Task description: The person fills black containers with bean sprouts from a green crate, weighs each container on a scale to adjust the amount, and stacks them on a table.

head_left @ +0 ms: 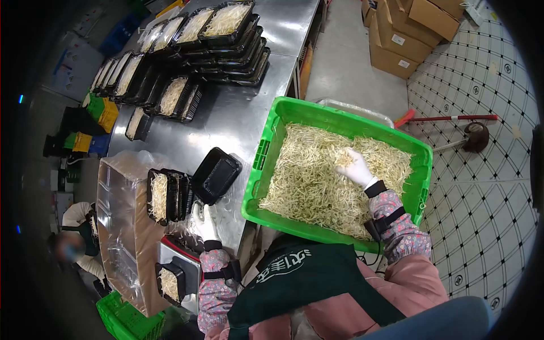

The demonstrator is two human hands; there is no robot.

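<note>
Right hand (357, 169) gripping sprouts (342, 161) above green crate (306, 229), right; left hand (205, 225) at near edge of black tray (216, 174), can't tell if gripping.

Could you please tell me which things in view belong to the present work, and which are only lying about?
In the work, it seems:
- sprouts, some in the right hand
- green crate holding them
- black tray by the left hand
- scale

Likely just lying about:
- cardboard boxes
- red stick on the floor
</note>
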